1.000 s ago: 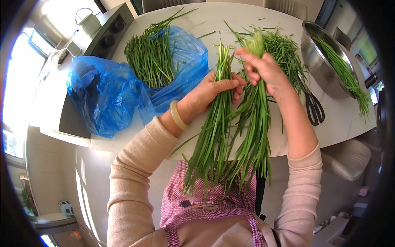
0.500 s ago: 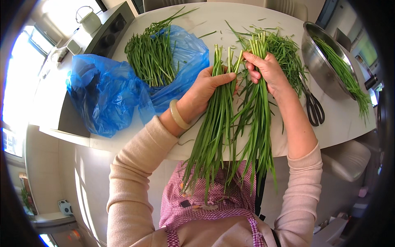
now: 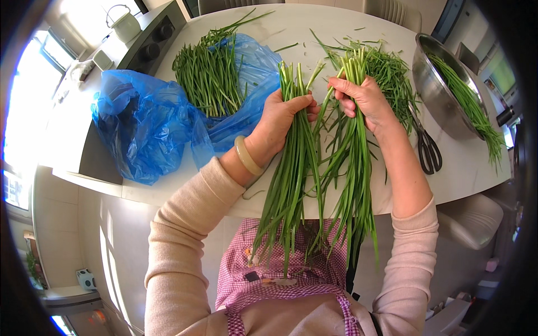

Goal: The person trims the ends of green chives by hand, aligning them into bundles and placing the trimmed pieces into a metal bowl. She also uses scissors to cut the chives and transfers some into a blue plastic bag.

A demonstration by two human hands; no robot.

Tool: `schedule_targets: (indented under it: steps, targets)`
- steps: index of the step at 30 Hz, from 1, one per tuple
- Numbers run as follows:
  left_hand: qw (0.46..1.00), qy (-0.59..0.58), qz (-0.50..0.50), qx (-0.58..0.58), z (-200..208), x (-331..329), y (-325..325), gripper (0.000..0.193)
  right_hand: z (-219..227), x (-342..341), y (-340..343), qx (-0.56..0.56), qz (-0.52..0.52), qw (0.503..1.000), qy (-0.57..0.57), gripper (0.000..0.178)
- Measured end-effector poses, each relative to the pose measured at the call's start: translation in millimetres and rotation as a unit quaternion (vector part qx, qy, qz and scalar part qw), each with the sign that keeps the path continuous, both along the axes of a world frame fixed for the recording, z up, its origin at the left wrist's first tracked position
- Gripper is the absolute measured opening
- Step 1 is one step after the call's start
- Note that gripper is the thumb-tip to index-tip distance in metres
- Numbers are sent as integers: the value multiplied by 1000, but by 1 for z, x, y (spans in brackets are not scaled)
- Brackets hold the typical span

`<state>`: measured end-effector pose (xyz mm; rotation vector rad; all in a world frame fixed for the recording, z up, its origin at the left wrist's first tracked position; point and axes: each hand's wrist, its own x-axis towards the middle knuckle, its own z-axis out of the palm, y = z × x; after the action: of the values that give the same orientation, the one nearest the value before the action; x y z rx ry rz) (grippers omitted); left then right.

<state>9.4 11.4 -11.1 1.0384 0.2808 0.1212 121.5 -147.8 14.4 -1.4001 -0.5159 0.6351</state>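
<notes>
Garlic chives (image 3: 294, 143) (species uncertain), centre of frame: left grip (image 3: 283, 112) closed around one bunch (image 3: 292, 168), right grip (image 3: 364, 101) around a second bunch (image 3: 355, 159). Step: apparently sorting stems. Next move likely calls for holding bunches apart.

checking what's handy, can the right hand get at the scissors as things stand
Probably, yes: the scissors lie to the right of the right hand, their near end uncovered. It grips a bunch of greens, though, so it would likely have to let go first.

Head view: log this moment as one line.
left hand: holds leafy bunch | right hand: holds second bunch | scissors: on table | steel bowl: holds greens
</notes>
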Motion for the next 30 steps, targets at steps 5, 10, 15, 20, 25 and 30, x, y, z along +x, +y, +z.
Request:
schedule_targets:
  steps: [5,10,15,20,25,30]
  targets:
    - [997,-35,-44,56,-2,1,-2,23,0,-12,8,-7,-40,999,-36,18]
    - [997,-51,-36,50,-7,2,-4,22,0,-15,9,-6,-9,999,-31,18]
    - [997,-25,-70,-4,0,0,1,19,3,-6,2,-19,50,997,-47,14]
    - [997,-18,-74,-21,-2,0,1,18,0,1,-2,1,23,999,-48,11]
    - [995,-13,-92,-48,1,0,1,17,-6,25,-10,74,-165,983,-7,13]
    - [994,-18,-94,-51,3,-2,4,17,1,8,-4,62,-88,994,28,21]
